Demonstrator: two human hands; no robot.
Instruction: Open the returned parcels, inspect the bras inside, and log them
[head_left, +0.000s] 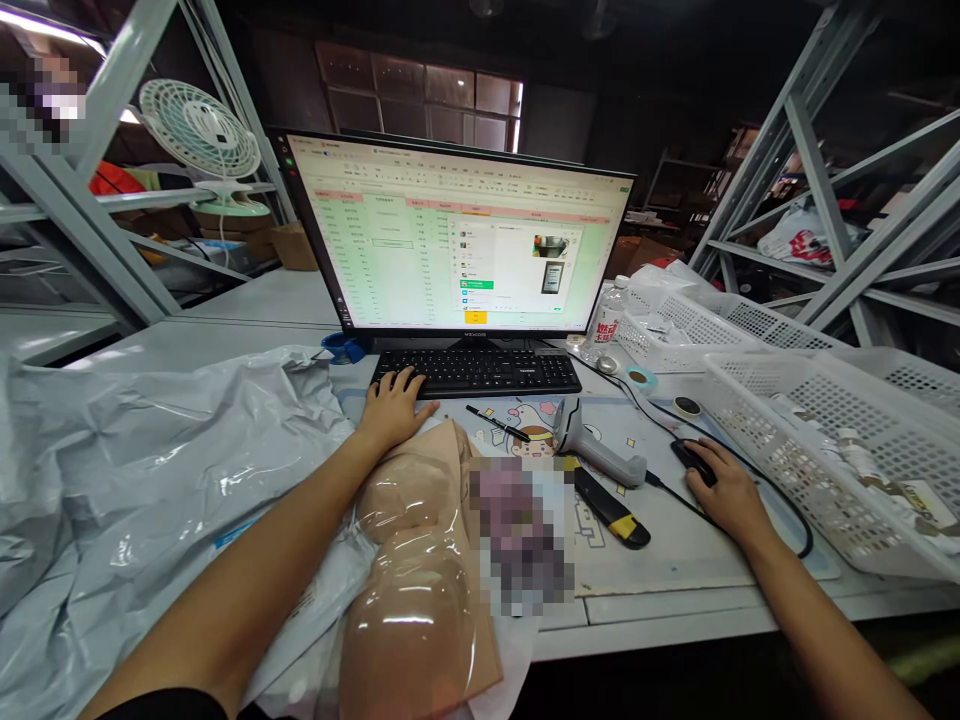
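Note:
My left hand [391,410] rests on the left end of a black keyboard [491,371], fingers spread over the keys. At the right, my right hand [726,488] is curved over a black computer mouse [693,461]. Behind the keyboard stands a monitor [375,260] showing a spreadsheet with a chat window over it. Below my left wrist lies a beige moulded piece under shiny clear plastic [420,600]; a blurred-out patch covers what is beside it. Between my hands are a black pen [498,423], a grey barcode scanner [596,450] and a black-and-yellow utility knife [609,508].
Large grey plastic mailer bags [172,450] cover the left of the desk. White perforated baskets [817,470] holding small items line the right side. A plastic bottle [609,312] and tape rolls [686,406] stand nearby. A fan [199,130] is on the left rack.

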